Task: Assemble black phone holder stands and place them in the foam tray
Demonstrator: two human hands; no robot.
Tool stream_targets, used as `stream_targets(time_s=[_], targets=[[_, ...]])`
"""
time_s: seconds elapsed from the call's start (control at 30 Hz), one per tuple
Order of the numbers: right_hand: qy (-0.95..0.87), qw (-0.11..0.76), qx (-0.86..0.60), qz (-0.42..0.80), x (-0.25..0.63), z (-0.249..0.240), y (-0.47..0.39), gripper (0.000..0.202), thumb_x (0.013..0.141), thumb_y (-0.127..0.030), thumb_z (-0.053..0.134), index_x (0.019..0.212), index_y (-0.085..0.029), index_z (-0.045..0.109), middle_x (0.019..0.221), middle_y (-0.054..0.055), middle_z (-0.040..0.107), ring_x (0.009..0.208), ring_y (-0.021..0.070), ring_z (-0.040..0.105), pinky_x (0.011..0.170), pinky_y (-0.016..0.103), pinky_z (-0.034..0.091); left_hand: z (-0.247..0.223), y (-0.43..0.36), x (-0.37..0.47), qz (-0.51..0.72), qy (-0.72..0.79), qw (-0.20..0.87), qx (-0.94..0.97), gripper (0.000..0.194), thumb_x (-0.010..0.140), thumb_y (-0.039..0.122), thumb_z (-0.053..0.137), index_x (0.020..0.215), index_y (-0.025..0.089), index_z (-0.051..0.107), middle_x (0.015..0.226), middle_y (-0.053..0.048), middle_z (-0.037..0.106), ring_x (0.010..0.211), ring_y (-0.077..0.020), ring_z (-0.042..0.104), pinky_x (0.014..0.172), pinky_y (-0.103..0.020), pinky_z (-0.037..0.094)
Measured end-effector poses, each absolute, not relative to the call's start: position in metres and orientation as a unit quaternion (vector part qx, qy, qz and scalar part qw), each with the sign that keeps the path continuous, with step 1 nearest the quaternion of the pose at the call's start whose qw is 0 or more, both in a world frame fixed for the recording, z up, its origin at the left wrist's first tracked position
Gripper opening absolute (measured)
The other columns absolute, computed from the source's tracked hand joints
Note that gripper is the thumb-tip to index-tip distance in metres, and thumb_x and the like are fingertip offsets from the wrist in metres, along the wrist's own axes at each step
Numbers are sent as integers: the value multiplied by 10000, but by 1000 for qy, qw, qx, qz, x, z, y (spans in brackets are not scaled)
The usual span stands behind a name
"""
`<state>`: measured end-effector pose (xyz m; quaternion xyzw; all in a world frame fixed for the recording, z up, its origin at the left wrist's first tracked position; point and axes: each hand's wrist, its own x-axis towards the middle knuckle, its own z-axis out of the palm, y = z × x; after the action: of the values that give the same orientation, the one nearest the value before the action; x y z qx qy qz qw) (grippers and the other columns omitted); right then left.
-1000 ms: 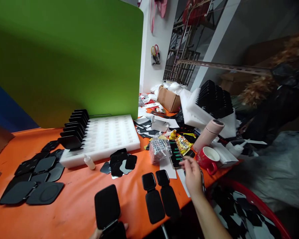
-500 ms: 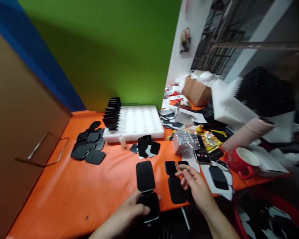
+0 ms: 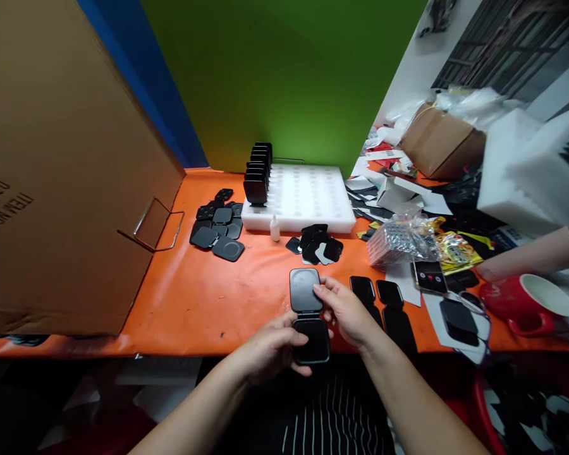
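A black hinged two-panel pad (image 3: 306, 292) is unfolded above the front edge of the table, one panel above the other. My left hand (image 3: 275, 341) grips the lower panel from the left, thumb over its face. At the upper panel's right edge, the thumb and fingers of my right hand (image 3: 344, 309) pinch it. Two similar unfolded pads, a nearer one (image 3: 361, 289) and a farther one (image 3: 389, 294), lie to the right, partly behind my right hand. Beyond my hands is a small pile of thin black rounded sheets (image 3: 315, 243).
A white foam block (image 3: 313, 202) holds a row of upright black panels (image 3: 258, 174). Before it stands a small dropper bottle (image 3: 275, 229). More black pads (image 3: 227, 248) lie left. A phone (image 3: 429, 277) and a red mug (image 3: 516, 300) sit right; a cardboard box (image 3: 71, 189) stands left.
My right hand has moved left from beside the pads on the table to the upper panel of the held pad. The held pad has tilted, and the camera view has shifted.
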<state>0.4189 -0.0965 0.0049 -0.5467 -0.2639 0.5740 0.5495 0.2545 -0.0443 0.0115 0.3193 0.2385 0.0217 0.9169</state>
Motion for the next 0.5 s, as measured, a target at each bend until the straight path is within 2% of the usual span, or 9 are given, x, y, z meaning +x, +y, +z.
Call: stream_targets(time_s=[0.2,0.3,0.4,0.5], targets=[[-206,559,-530,604,407,-3,-92,292,783,-446,526,922,-189,520,477,-81,443,320,37,338,272,118,250,10,-40,252,31,230,919,320,383,725,161,524,1107,181,517,1078,-103,577,824,-172,610,506,-176,508],[-209,571,-548,575,407,-8,-85,257,768,-425,542,858,-185,517,498,-82,447,322,19,318,285,113,226,5,-38,239,24,257,887,383,372,756,204,529,1128,199,523,1052,-86,607,818,-160,620,544,-179,494],[-250,545,-605,524,411,-17,-78,290,748,-424,545,907,-181,536,514,-82,453,318,21,323,286,126,220,-12,-36,204,64,365,793,484,380,779,295,550,1148,210,525,1067,-87,623,857,-174,623,653,-234,498],[-302,459,-682,483,415,-34,-75,399,745,-449,513,1033,-175,535,458,-85,439,300,63,364,286,165,268,-31,-35,149,215,485,628,569,328,777,364,548,1043,175,581,974,-91,654,884,-208,613,735,-308,503]])
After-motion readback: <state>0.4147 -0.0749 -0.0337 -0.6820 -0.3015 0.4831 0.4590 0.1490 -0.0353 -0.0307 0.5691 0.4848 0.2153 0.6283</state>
